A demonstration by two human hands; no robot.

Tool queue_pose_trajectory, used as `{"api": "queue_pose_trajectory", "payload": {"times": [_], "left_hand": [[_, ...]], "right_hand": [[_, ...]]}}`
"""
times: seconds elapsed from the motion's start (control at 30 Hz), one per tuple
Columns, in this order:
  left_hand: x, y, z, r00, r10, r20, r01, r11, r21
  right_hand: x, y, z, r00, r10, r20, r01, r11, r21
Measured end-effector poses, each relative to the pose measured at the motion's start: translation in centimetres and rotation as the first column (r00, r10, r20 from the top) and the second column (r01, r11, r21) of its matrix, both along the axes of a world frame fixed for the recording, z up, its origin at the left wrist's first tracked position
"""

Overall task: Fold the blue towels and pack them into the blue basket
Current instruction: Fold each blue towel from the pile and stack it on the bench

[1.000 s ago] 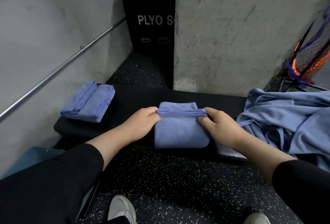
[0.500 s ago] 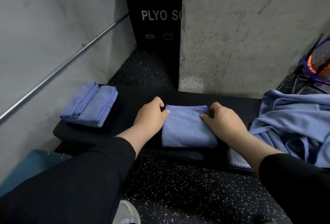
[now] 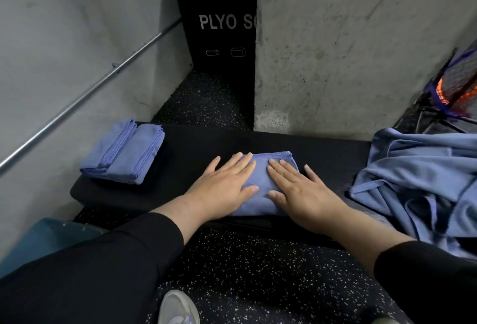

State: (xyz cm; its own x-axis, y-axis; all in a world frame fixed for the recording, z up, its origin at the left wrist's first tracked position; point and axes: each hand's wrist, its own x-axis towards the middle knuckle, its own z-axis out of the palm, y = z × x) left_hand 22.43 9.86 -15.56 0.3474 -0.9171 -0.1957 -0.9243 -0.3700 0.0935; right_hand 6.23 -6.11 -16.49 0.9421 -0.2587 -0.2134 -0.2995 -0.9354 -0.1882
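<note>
1. The left hand (image 3: 224, 184) and right hand (image 3: 302, 191) lie flat, fingers spread, pressing a folded square towel (image 3: 260, 181) of soft blue cloth with a stitched hem.
2. Under the palms: a black padded bench (image 3: 196, 153).
3. Left of the hands, two folded towels (image 3: 124, 153); right, a rumpled towel heap (image 3: 418, 184).

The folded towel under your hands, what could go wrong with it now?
1. The folded towel lies near the front edge of the black bench, so it might slip onto the speckled floor when lifted.
2. The left hand and right hand only press flat; letting go might let the folds spring open.
3. The unfolded pile hangs nearby and might slide down.
</note>
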Motion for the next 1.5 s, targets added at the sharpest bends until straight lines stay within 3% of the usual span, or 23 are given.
{"api": "queue_pose_trajectory", "payload": {"times": [0.17,0.23,0.33,0.43,0.6,0.73,0.93,1.0,1.13,1.27,1.3,1.37,1.43,1.47,1.5], "left_hand": [[0.5,0.2,-0.1,0.999,0.020,-0.028,-0.019,1.000,0.019],[0.5,0.3,-0.2,1.000,0.015,-0.009,-0.015,1.000,-0.013],[0.7,1.1,-0.3,0.998,-0.032,0.048,0.041,0.982,-0.182],[0.7,2.2,0.1,0.988,-0.146,0.043,0.152,0.925,-0.349],[-0.2,3.4,0.2,0.977,-0.196,0.080,0.209,0.956,-0.206],[-0.5,3.7,0.5,0.983,-0.157,0.096,0.177,0.946,-0.271],[-0.3,4.0,1.7,0.958,0.044,-0.285,-0.137,0.939,-0.316],[-0.1,3.6,2.1,0.920,0.105,-0.378,-0.229,0.926,-0.300],[0.5,2.0,2.8,0.831,0.173,-0.529,-0.389,0.860,-0.330],[0.6,0.7,2.7,0.741,0.211,-0.637,-0.525,0.775,-0.353],[0.5,0.4,2.6,0.738,0.233,-0.633,-0.543,0.762,-0.352],[0.4,-0.2,1.9,0.877,0.255,-0.408,-0.438,0.773,-0.459],[0.4,-0.7,1.2,0.990,0.144,0.005,-0.114,0.801,-0.588],[0.4,-0.7,0.9,0.989,0.059,0.133,0.030,0.813,-0.582],[0.5,-0.6,0.6,0.986,-0.024,0.166,0.108,0.846,-0.522]], "right_hand": [[-0.2,-1.4,0.3,1.000,-0.025,0.010,0.024,0.998,0.061],[-0.7,-1.7,0.5,0.991,-0.002,0.131,-0.005,0.998,0.058],[-2.0,-2.4,0.6,0.916,0.161,0.368,-0.153,0.987,-0.050],[-3.0,-2.8,0.3,0.920,0.221,0.322,-0.223,0.974,-0.032],[-2.6,-1.9,0.5,0.917,0.161,0.364,-0.154,0.987,-0.047],[-2.1,-1.4,1.5,0.918,0.033,0.396,-0.066,0.995,0.070],[-2.8,-1.4,2.6,0.953,0.090,0.290,-0.109,0.993,0.052],[-2.6,-1.4,2.7,0.934,0.004,0.357,-0.051,0.991,0.123],[-1.6,-1.7,3.2,0.921,-0.217,0.323,0.109,0.941,0.321],[-0.5,-2.1,2.8,0.861,-0.354,0.365,0.208,0.900,0.383],[-0.2,-2.1,2.5,0.852,-0.339,0.398,0.205,0.917,0.343],[0.0,-2.2,1.7,0.845,-0.225,0.486,0.183,0.974,0.133],[0.3,-2.2,1.2,0.830,-0.089,0.550,0.155,0.985,-0.075],[0.4,-2.2,1.0,0.822,-0.027,0.568,0.119,0.985,-0.125],[0.3,-2.2,0.7,0.823,0.026,0.567,0.073,0.986,-0.151]]}}
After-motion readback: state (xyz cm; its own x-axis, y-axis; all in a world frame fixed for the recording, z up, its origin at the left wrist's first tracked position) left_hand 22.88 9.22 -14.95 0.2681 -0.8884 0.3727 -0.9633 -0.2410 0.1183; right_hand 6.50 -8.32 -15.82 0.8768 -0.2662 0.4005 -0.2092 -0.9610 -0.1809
